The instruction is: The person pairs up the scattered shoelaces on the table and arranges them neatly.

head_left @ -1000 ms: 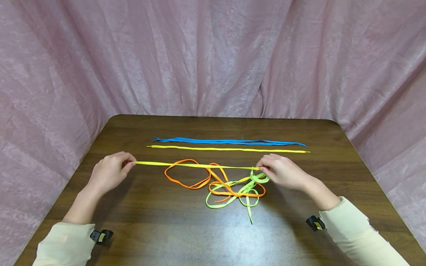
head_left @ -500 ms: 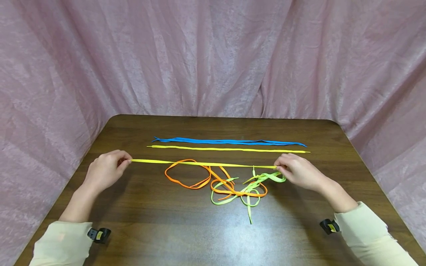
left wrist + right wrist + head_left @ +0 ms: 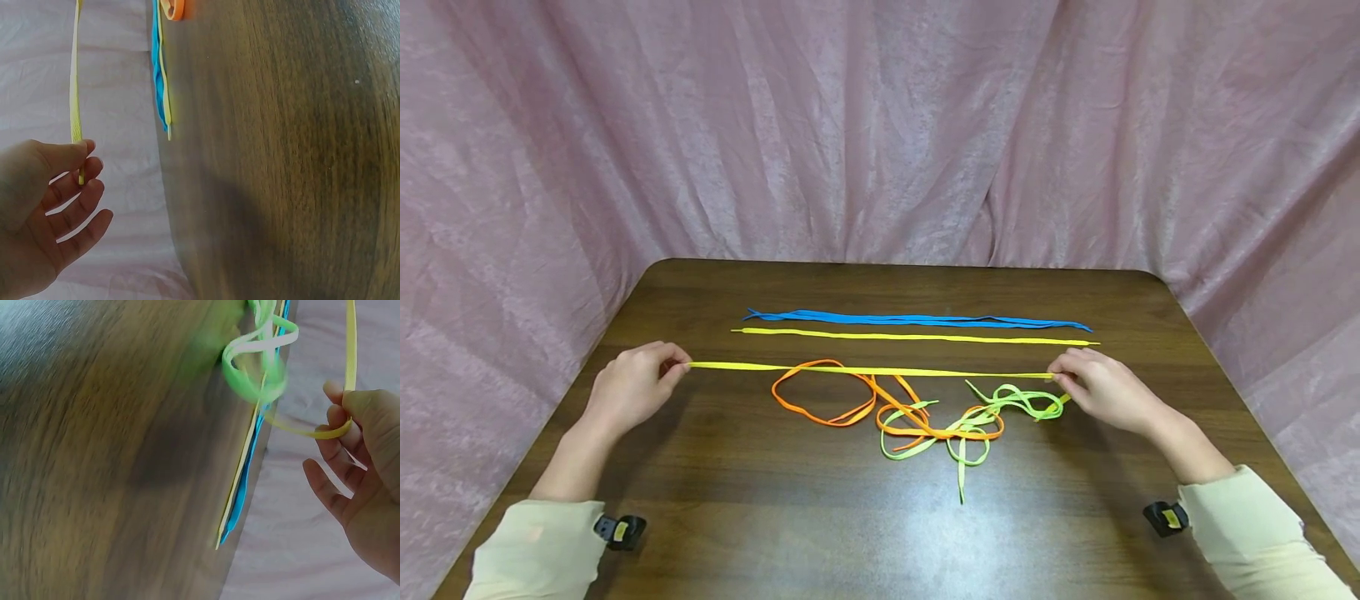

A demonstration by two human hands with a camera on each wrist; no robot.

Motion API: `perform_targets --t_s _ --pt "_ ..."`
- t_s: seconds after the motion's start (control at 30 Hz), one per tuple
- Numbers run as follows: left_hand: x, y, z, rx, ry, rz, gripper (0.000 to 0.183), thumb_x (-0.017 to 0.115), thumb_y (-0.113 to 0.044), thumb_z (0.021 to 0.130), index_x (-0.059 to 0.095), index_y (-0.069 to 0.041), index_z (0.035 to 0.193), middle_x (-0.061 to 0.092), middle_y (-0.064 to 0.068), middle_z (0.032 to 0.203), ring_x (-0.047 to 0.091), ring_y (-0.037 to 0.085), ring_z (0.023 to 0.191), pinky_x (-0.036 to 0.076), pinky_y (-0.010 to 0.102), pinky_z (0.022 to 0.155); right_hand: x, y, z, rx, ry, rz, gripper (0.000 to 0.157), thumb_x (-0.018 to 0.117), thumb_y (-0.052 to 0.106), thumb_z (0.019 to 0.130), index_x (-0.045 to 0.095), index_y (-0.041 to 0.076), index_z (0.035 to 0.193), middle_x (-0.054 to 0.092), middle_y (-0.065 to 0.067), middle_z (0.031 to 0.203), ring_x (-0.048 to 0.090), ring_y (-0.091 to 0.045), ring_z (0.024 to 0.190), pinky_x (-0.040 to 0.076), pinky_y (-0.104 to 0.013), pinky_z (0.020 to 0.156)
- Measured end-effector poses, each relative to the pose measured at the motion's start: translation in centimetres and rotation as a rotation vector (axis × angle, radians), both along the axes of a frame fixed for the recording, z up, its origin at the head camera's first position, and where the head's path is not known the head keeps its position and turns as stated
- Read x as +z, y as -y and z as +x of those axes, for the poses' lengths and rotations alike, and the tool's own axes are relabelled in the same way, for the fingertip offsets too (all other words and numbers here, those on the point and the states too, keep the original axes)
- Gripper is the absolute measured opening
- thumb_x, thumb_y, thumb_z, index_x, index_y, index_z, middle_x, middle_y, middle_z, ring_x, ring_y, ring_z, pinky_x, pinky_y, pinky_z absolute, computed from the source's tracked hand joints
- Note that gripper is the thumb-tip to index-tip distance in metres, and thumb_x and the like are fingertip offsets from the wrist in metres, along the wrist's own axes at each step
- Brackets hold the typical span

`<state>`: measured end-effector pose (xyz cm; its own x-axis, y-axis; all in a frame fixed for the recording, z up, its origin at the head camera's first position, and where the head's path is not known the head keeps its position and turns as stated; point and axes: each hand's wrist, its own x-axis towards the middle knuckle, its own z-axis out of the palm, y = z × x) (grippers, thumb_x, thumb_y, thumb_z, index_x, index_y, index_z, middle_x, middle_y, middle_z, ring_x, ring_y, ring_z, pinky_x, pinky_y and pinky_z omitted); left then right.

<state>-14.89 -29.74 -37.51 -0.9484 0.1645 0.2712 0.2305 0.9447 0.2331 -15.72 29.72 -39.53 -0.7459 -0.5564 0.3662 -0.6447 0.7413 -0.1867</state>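
A flat yellow shoelace is stretched almost straight between my two hands. My left hand pinches its left end between thumb and index finger; the tip pokes out below the fingers in the left wrist view. Near the other end, my right hand pinches the lace, and a short yellow tail curves back from the fingers toward the green loops. Below the right part of the lace lies a tangled lime-green shoelace, interlaced with orange shoelace.
Behind the stretched lace, another yellow shoelace lies straight across the wooden table. Blue shoelaces lie parallel just beyond it. A pink curtain hangs around the table's far edge and sides.
My right hand has moved right, drawing the yellow shoelace longer between the hands and dragging green loops rightward. My left hand has shifted slightly left.
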Motion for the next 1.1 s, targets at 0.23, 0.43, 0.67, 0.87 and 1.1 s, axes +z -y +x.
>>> perform_targets --t_s 0.23,0.43,0.67,0.87,1.1 --pt "-0.1 0.4 -0.1 0.010 -0.014 -0.001 0.004 0.065 -0.016 0.082 0.066 -0.013 0.083 0.061 0.000 0.073 0.053 0.019 0.059 0.035 0.034 0.044 -0.2 -1.6 0.0 -0.044 -0.039 -0.001 0.017 0.068 -0.001 0.075 0.064 0.014 0.083 0.061 0.007 0.079 0.054 -0.009 0.073 0.045 -0.033 0.062" --pt "-0.2 0.7 -0.1 0.013 -0.011 0.000 0.003 0.065 -0.015 0.082 0.067 -0.013 0.083 0.059 -0.002 0.070 0.051 0.017 0.058 0.034 0.030 0.046 -0.4 -3.2 -0.1 -0.067 -0.063 -0.002 0.017 0.067 -0.003 0.073 0.065 0.011 0.083 0.062 0.005 0.079 0.055 -0.011 0.072 0.045 -0.034 0.062" --pt "-0.4 1.0 -0.2 0.020 0.001 0.000 0.003 0.064 -0.014 0.082 0.067 -0.014 0.083 0.062 0.002 0.074 0.052 0.019 0.059 0.034 0.032 0.045 -0.9 -4.6 -0.2 -0.099 -0.066 -0.005 0.018 0.068 -0.005 0.071 0.066 0.009 0.083 0.060 0.005 0.075 0.050 -0.008 0.065 0.042 -0.033 0.057" --pt "-0.6 1.2 -0.4 0.018 0.026 -0.001 0.005 0.063 -0.014 0.084 0.068 -0.014 0.084 0.064 0.005 0.079 0.053 0.020 0.060 0.036 0.035 0.046 -1.4 -5.8 -0.3 -0.124 -0.077 0.001 0.019 0.069 -0.006 0.070 0.065 0.009 0.083 0.060 0.004 0.075 0.050 -0.007 0.065 0.042 -0.033 0.057" --pt "-0.8 1.3 -0.7 0.020 0.058 -0.001 0.006 0.063 -0.015 0.084 0.068 -0.013 0.086 0.064 0.005 0.079 0.053 0.020 0.060 0.036 0.036 0.046 -1.5 -6.8 -0.2 -0.170 -0.053 0.011 0.017 0.068 -0.005 0.072 0.067 0.009 0.083 0.059 0.004 0.077 0.047 -0.005 0.062 0.042 -0.031 0.054"
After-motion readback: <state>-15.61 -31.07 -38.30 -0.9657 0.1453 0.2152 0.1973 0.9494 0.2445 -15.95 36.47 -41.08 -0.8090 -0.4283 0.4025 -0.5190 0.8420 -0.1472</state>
